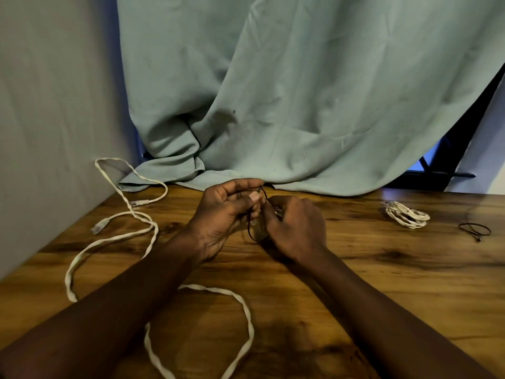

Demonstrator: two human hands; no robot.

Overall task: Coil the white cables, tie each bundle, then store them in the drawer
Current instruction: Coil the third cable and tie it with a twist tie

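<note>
My left hand (224, 214) and my right hand (295, 225) meet above the middle of the wooden table (382, 283). Both pinch a thin black tie (250, 228) between them. A small pale bundle (259, 228) shows between the hands, mostly hidden by the fingers. A long loose white flat cable (109, 239) snakes across the left of the table and loops near the front edge, passing under my left forearm. A coiled white cable bundle (407, 214) lies at the right. No drawer is in view.
A second black tie (474, 230) lies on the table at the far right. A pale green curtain (287, 105) hangs behind and drapes onto the table's back edge. A grey wall (54, 119) bounds the left side.
</note>
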